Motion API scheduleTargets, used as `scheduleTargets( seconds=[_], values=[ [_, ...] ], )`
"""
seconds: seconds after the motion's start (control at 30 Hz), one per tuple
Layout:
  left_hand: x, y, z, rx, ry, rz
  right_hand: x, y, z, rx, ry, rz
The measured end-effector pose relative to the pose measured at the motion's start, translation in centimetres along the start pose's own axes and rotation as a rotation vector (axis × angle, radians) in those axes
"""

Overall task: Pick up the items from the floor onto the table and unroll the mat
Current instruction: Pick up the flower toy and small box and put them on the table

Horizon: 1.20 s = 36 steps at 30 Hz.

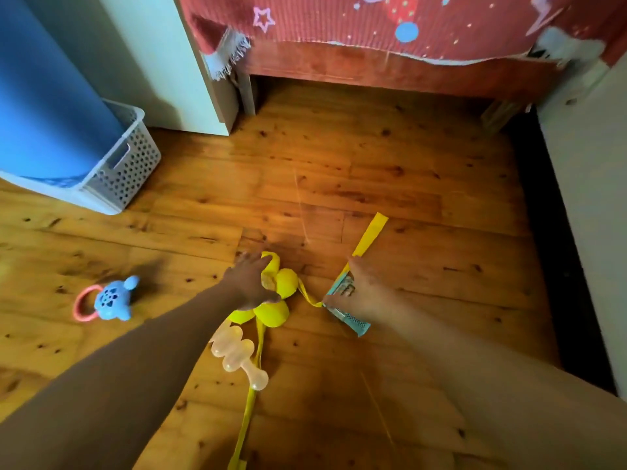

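Observation:
Several items lie on the wooden floor [339, 171]. My left hand [249, 281] reaches down with fingers stretched and rests on a cluster of yellow balls [274, 312], beside a loop of the yellow strap [369, 234]. The strap runs from the right of my hands to the bottom edge. My right hand [354, 295] curls its fingers round a teal packet [356, 325] lying on the strap. A pale pink bone-shaped toy [237, 354] sits just below the balls. A blue rattle with a pink ring [112, 298] lies apart at the left. The rolled blue mat [44, 96] stands upright in a basket.
The white perforated basket [129, 164] stands at the left beside a white cabinet [163, 62]. A wooden bed frame [373, 71] under a red patterned blanket [339, 18] fills the far side. A white wall [590, 184] with a dark gap below closes the right.

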State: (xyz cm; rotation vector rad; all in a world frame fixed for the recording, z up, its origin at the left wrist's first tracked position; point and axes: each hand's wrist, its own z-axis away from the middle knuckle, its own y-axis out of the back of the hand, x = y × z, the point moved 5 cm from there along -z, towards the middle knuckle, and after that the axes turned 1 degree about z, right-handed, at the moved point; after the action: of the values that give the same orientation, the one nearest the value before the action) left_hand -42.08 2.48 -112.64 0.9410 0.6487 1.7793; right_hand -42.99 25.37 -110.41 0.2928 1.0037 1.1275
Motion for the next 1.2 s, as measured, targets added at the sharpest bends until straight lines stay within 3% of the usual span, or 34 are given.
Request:
scheduleTargets(
  seconds=[0.2,0.4,0.77,0.97,1.2],
  values=[
    [-3.4,-5.5,-0.5,0.042,0.127,0.079,3.7,-4.1,-0.7,-0.074,-0.035,0.227],
    [-3.4,-6.8,-1.5,0.085,0.140,0.128,4.3,-5.1,-0.9,-0.002,-0.026,0.353],
    [-3.0,-7.0,-1.2,0.184,0.076,0.188,2.9,-3.8,-0.4,0.115,0.006,0.335],
    [-1.5,-2.2,1.0,0.239,0.085,0.239,-0.5,1.1,1.8,0.209,0.041,0.309],
    [1.8,6.3,9.5,0.098,0.052,0.186,-7.5,10.8,8.7,0.277,0.109,0.335]
  ],
)
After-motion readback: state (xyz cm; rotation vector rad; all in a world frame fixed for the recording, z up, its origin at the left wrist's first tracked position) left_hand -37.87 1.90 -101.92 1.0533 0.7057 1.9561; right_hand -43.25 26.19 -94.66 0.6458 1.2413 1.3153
